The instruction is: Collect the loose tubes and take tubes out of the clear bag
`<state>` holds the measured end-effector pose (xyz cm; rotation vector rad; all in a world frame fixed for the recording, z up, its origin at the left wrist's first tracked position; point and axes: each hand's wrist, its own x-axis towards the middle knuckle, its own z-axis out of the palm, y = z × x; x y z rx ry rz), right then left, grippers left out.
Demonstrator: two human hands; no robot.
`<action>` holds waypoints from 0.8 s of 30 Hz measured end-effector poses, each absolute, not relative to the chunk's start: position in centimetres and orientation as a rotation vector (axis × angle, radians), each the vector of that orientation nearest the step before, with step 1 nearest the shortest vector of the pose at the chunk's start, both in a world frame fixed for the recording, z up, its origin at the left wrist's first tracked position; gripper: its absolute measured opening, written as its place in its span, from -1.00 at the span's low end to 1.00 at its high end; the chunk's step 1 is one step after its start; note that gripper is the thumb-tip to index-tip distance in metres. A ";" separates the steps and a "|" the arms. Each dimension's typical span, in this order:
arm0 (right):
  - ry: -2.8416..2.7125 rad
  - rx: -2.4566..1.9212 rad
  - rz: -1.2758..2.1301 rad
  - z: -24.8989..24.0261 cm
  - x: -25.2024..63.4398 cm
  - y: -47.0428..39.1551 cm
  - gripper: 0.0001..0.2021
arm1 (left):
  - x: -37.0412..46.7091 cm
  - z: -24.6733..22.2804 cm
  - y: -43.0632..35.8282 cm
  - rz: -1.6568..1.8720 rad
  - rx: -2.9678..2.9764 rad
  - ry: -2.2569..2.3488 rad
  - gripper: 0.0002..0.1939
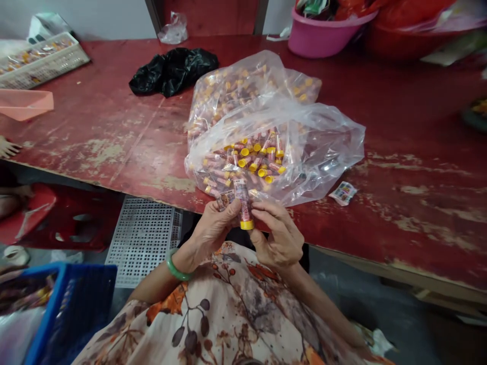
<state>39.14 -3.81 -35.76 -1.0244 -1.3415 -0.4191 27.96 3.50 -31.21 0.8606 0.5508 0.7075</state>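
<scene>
Between my hands, at the table's front edge, is a clear tube point(244, 203) with pink contents, its yellow cap pointing toward me. My left hand point(216, 223) has its thumb and fingers closed on the tube and on a small printed packet point(225, 199) beside it. My right hand point(277, 234) has bent fingers around the tube's right side, close to the yellow cap. Just beyond my hands an open clear plastic bag point(327, 147) holds several similar yellow-capped tubes point(262, 157). Behind it lies another full clear bag point(232, 91).
The worn red table point(152, 157) bears a black bag point(175, 71), a pink basin point(323, 33), a white basket point(41, 63), an orange tray point(26, 103) and a small packet point(343, 193). Another person's hand point(7, 147) rests at the left edge. A blue crate point(76, 309) stands lower left.
</scene>
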 end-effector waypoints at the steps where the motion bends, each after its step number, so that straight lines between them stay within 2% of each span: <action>1: -1.298 -1.020 -0.457 -35.6 38.9 -3.8 -0.67 | 28.0 -31.2 3.3 0.706 0.861 0.552 -0.65; 6: -1.190 -1.050 -0.533 -35.1 38.1 -4.0 -0.70 | 28.2 -31.3 2.5 0.666 0.898 0.554 -0.53; 13: -1.115 -1.075 -0.602 -35.3 37.6 -4.1 -0.69 | 28.3 -31.9 2.2 0.672 0.913 0.508 -0.59; 19: -1.117 -1.095 -0.618 -35.2 37.7 -3.8 -0.71 | 28.6 -31.8 2.2 0.682 0.889 0.553 -0.55; 24: -1.100 -1.103 -0.585 -35.5 38.0 -3.6 -0.73 | 28.1 -31.2 2.7 0.633 0.887 0.544 -0.64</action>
